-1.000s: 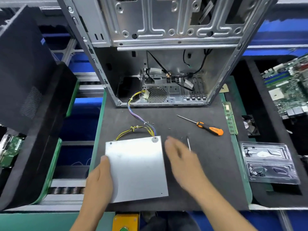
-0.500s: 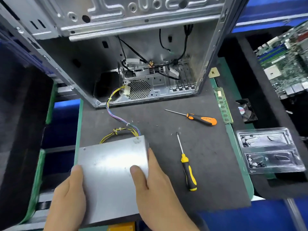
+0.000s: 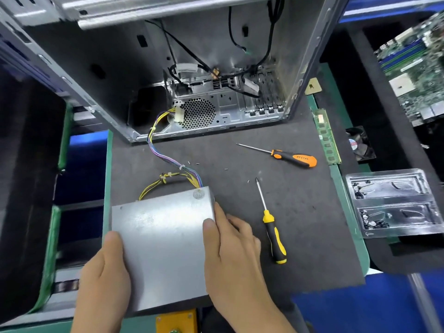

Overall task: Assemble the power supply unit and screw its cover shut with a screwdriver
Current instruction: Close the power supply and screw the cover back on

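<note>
The left hand (image 3: 103,277) grips the near left edge of the power supply (image 3: 163,246), thumb lying flat on the metal cover and the fingers tucked out of sight beneath. The right hand (image 3: 233,255) holds the box's right side, thumb on top near the edge and the fingers curled down along the side wall. The power supply is a plain grey metal box, sitting at the near left part of the dark mat (image 3: 288,212), its far end tilted slightly up.

A bundle of yellow and purple wires (image 3: 168,162) runs from the far edge of the box across the mat into the open computer case (image 3: 216,92), ending at a white plug just beside the round fan grille. A few small screws (image 3: 192,162) lie loose on the mat near the wires.

Just right of the right hand lies a yellow-handled screwdriver (image 3: 271,227), tip pointing away from the person. Further off, an orange-handled screwdriver (image 3: 288,157) lies across the mat, tip pointing left.

At the mat's right edge a memory stick (image 3: 327,138) lies lengthwise on the green border. Beyond it sit a clear plastic tray (image 3: 394,203) with two compartments, a small black fan (image 3: 360,146), and a green circuit board (image 3: 418,66) at the far right.
</note>
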The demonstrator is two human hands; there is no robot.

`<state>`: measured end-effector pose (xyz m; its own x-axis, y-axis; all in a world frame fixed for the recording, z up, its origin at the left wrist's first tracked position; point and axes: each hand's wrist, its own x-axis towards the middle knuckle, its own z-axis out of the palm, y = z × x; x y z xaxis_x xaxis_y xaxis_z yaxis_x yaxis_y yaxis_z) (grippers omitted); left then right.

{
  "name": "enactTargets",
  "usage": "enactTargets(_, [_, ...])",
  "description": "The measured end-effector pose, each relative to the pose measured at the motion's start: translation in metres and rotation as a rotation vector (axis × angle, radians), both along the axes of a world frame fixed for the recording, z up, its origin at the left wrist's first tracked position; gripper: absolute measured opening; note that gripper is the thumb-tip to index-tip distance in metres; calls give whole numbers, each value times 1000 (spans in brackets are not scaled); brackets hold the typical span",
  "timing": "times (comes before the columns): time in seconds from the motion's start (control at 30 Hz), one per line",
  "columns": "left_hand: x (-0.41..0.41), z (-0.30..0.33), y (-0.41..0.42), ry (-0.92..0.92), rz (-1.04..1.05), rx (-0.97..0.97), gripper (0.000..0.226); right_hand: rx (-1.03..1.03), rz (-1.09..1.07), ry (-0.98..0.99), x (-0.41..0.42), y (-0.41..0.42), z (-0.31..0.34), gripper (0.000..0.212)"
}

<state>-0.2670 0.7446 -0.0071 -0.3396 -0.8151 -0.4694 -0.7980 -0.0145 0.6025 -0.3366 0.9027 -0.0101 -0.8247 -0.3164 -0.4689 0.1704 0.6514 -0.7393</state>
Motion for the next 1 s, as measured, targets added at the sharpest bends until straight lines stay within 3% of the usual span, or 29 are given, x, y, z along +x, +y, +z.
enactTargets(0.3, [-4, 0, 5, 27, -102, -14, 66, -164, -205, -198, -1, -4, 4, 53])
enactTargets(0.53, [-4, 9, 7, 88, -159, -35, 47, -208, -176, -214, -7, 4, 9, 18])
enactTargets(0.8, [-9, 3, 11, 206, -333, 68, 44, -141, -153, -111, -31, 21, 8, 15])
enactTargets(0.83, [-8, 2, 7, 243, -411, 74, 52, -159, -101, -135, -34, 28, 8, 15])
enactTargets(0.9, [-6, -2, -4, 303, -581, 87, 93, -225, -16, -207, -42, 40, 9, 22])
enactTargets(1.0, [-3, 5, -15, 169, -932, -18, 129, -241, 75, -234, -53, 51, 11, 36])
